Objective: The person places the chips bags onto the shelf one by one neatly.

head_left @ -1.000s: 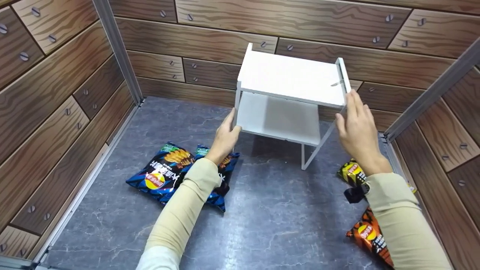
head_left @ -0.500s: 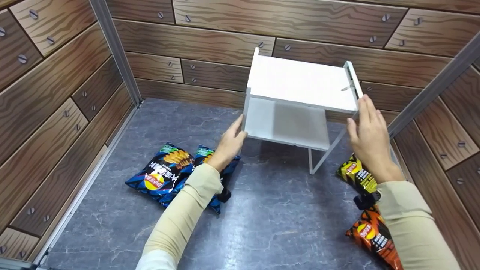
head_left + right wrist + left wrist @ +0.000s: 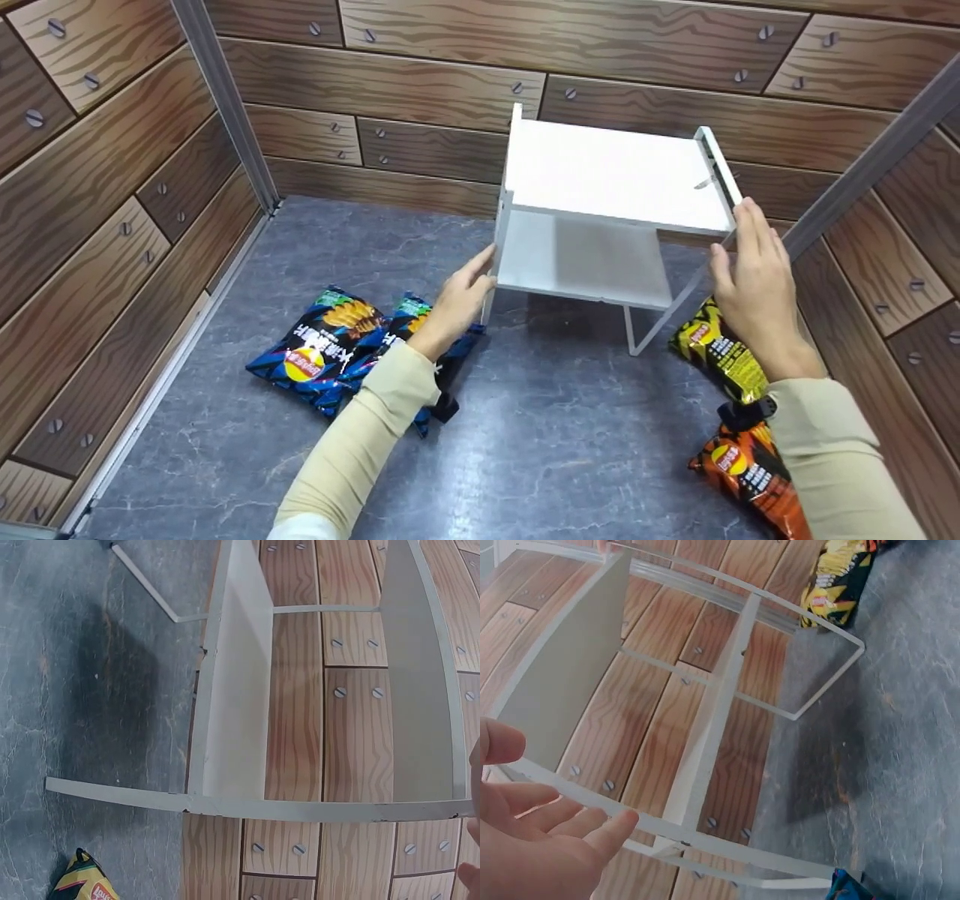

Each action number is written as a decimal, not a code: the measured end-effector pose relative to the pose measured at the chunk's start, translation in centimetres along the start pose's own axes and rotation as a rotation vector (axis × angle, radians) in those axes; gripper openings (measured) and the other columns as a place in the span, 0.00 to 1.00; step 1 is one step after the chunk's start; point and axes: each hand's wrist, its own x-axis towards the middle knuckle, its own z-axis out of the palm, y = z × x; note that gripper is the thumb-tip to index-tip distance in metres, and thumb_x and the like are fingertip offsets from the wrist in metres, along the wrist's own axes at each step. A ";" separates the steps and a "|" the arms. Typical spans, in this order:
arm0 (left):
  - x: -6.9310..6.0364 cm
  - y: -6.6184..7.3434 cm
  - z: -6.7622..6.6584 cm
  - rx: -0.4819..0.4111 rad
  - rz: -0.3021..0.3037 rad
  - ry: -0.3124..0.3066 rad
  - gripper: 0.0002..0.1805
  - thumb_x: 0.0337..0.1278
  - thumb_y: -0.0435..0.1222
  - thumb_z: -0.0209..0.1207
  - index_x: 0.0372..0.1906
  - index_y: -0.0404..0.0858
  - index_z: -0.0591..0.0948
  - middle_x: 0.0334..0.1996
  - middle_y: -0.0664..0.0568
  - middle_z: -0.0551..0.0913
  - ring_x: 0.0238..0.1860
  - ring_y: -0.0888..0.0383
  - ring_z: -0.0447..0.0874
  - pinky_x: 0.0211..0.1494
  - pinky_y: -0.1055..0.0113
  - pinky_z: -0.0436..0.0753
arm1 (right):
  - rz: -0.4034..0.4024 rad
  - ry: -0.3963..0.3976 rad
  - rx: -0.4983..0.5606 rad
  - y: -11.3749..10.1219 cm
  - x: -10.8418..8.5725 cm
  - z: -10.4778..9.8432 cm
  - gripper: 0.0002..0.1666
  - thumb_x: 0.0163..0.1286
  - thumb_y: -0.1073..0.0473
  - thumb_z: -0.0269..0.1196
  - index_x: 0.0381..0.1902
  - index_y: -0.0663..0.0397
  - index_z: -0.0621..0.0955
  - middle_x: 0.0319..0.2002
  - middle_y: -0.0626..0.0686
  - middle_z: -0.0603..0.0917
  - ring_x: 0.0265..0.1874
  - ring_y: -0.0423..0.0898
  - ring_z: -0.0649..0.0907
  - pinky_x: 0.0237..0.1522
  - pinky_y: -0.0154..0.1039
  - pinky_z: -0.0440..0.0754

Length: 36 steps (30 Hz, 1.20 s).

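Observation:
A white two-tier shelf (image 3: 615,171) stands near the back wall, with thin frame legs at its sides. My left hand (image 3: 459,304) touches its left side frame beside the lower board (image 3: 585,255). At the upper right, my right hand (image 3: 761,289) lies against the side frame with straight fingers. In the left wrist view, the left hand (image 3: 544,832) has its fingers extended along the white frame (image 3: 735,851), palm partly turned up. Only fingertips of the right hand (image 3: 473,840) show at the right wrist view's edge, beside the frame (image 3: 322,810).
Blue chip bags (image 3: 322,349) lie on the grey floor at left, partly behind the left forearm. A yellow bag (image 3: 716,349) and an orange bag (image 3: 750,472) lie at right, partly covered by the right arm. Wood-patterned walls (image 3: 442,75) enclose the floor.
The shelf has shifted right and somewhat lower in the head view, and both hands have moved with it, staying at its sides. More of the yellow bag shows.

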 end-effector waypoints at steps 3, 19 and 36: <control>-0.4 0.2 0.1 -0.004 -0.001 -0.001 0.31 0.71 0.38 0.46 0.77 0.49 0.61 0.74 0.47 0.67 0.74 0.53 0.65 0.76 0.58 0.65 | -0.008 0.014 0.006 0.0 -0.2 -0.1 0.34 0.73 0.61 0.53 0.73 0.66 0.62 0.74 0.66 0.62 0.74 0.63 0.64 0.77 0.58 0.54; -1.9 0.0 0.5 -0.054 0.024 -0.012 0.31 0.69 0.35 0.46 0.77 0.45 0.61 0.74 0.45 0.65 0.75 0.52 0.63 0.76 0.58 0.65 | -0.040 0.030 -0.012 -0.2 -1.8 -1.0 0.35 0.71 0.62 0.56 0.73 0.66 0.63 0.74 0.65 0.63 0.73 0.63 0.64 0.77 0.57 0.54; -1.8 -0.5 1.0 -0.061 0.042 -0.021 0.35 0.67 0.33 0.49 0.78 0.43 0.57 0.77 0.45 0.60 0.74 0.47 0.64 0.74 0.58 0.68 | -0.050 -0.111 -0.076 -0.3 0.9 -1.6 0.38 0.72 0.54 0.58 0.72 0.68 0.63 0.73 0.67 0.64 0.74 0.64 0.62 0.78 0.56 0.52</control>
